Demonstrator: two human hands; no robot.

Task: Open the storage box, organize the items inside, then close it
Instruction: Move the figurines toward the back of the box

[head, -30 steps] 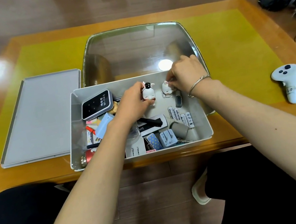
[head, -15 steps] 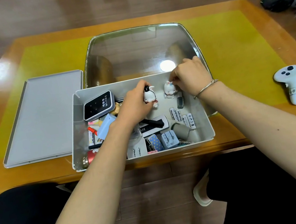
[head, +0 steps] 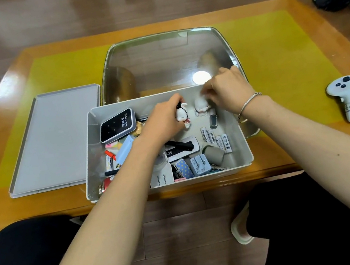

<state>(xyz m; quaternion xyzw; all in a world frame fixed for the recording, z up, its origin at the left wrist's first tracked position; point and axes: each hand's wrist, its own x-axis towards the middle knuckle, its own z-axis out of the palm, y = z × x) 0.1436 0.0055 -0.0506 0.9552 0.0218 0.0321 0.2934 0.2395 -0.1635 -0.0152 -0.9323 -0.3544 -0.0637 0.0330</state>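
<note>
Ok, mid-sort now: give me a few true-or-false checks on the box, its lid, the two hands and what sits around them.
1. The flat grey lid lies on the table left of the open grey storage box. True.
2. The left hand holds the black-and-white penguin figurine. True.
3. The right hand rests on the white game controller. False: it is at the small white figurine inside the box; the controller lies untouched to the right.
4. The black Wi-Fi device sits outside the box. False: it is in the box's far-left corner.
5. White batteries lie inside the box. True.
</note>
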